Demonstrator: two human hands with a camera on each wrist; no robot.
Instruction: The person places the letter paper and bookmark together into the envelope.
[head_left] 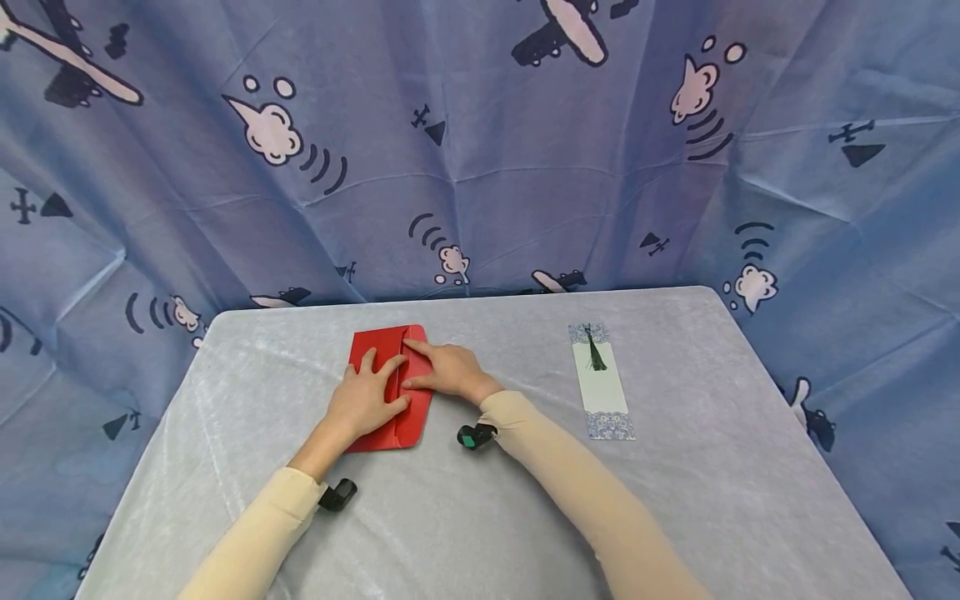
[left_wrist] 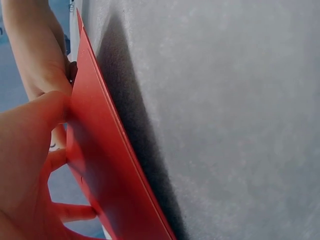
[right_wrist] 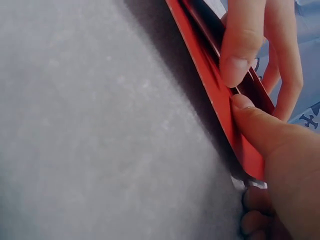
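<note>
A red paper envelope (head_left: 377, 342) lies on the left half of the table, its long flap (head_left: 415, 427) folded out to the right. My left hand (head_left: 362, 402) rests on the envelope body, fingers spread, thumb and index tips close to the opening. From the right, my right hand (head_left: 450, 369) reaches over the flap; its index fingertip and thumb touch near the slit, apart from each other. In the right wrist view both thumbs meet the slit beside the flap (right_wrist: 246, 154), and the right hand's other fingers are bent. The envelope's inside is mostly hidden.
A pale bookmark (head_left: 602, 390) with blue patterned ends and a dark green tassel (head_left: 596, 354) lies to the right. Light grey cloth covers the table (head_left: 480, 517). Behind it hangs a blue curtain (head_left: 375, 100) printed with airplanes. Each wrist carries a small black camera.
</note>
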